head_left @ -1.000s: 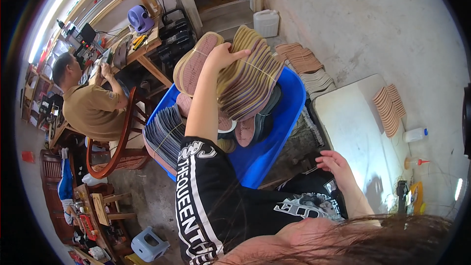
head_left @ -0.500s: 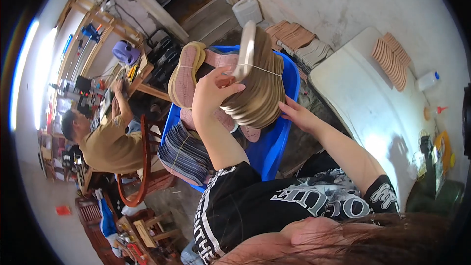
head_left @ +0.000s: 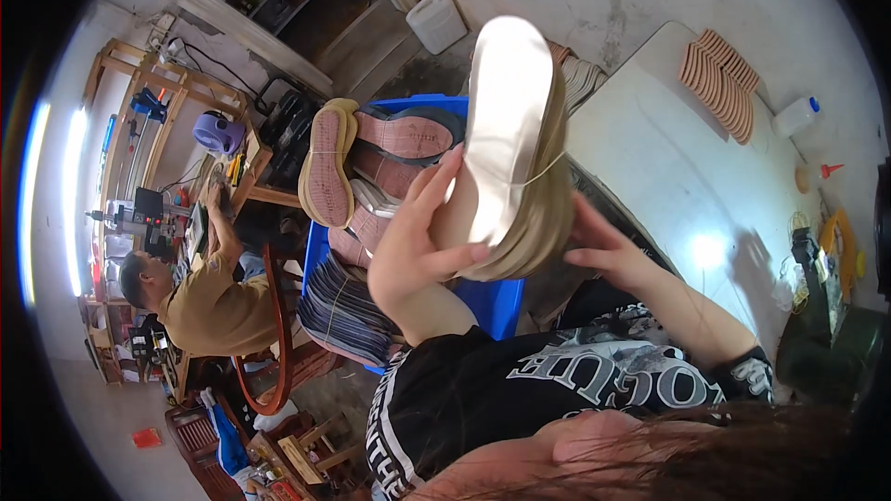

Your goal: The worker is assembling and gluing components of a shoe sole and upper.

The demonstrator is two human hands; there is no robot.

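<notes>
Between my hands is a thick tied stack of insoles, shiny pale on its top face and tan along its edges, with a thin string around its middle. My left hand grips its left side, fingers on the top face and thumb across the near end. At the right edge my right hand holds the stack, some fingertips hidden behind it. Below stands a blue plastic bin with other tied bundles: pink with yellow edges, pink with dark edges and a dark blue stack.
At right a white-topped table bears tan insole stacks and a white bottle. A white jug stands by the wall. On the left a co-worker sits at a workbench, a wooden chair close by.
The insole stack has been raised from the bin toward me and turned so its pale top face shows. Both hands moved with it, and pink bundles beneath are now more exposed.
</notes>
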